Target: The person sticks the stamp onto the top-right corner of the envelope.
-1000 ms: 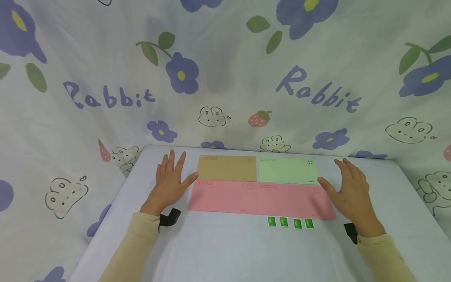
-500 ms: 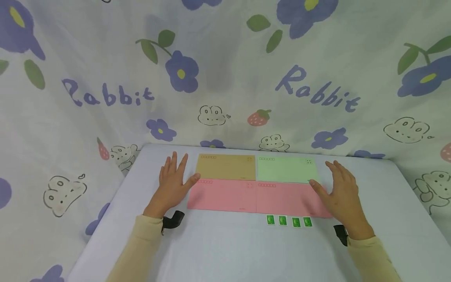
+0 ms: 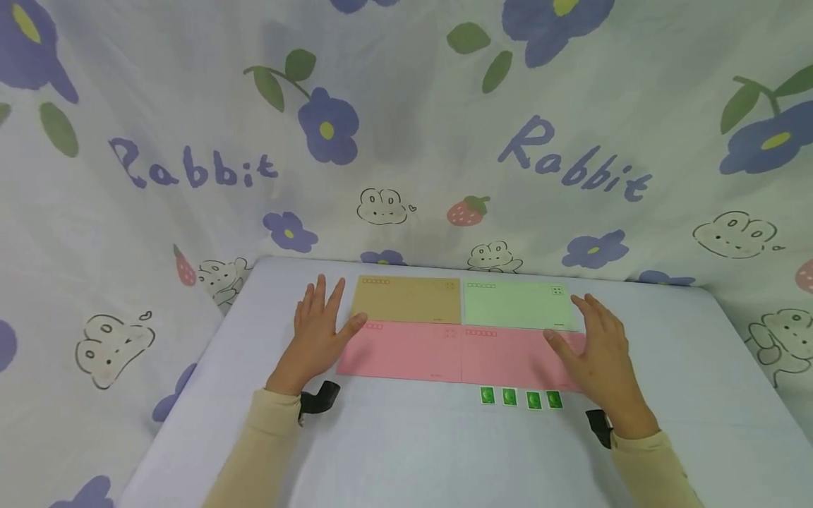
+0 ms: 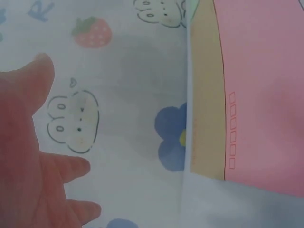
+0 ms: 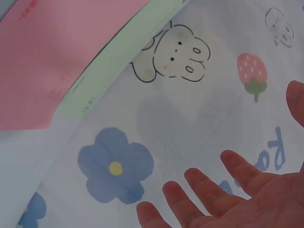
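In the head view my left hand (image 3: 317, 336) hovers with spread fingers at the left side of the envelopes, holding nothing. My right hand (image 3: 602, 360) is likewise spread and overlaps the right end of the right pink envelope (image 3: 508, 356). A tan envelope (image 3: 406, 300) and a light green envelope (image 3: 517, 305) lie in the back row. In front of the tan one is the left pink envelope (image 3: 400, 353). Several small green stamps (image 3: 509, 396) lie in a row just before the right pink envelope. Both wrist views show bare, empty palms.
A white table (image 3: 406, 451) bears everything. Behind and to the left hangs a white curtain (image 3: 419, 141) printed with flowers, rabbits and strawberries. A black strap piece (image 3: 320, 398) sticks out at the left wrist, and another black piece (image 3: 599, 428) at the right wrist.
My right hand has moved left, over the right pink envelope's end. The left hand has shifted slightly to the right. The envelopes and stamps lie as before.
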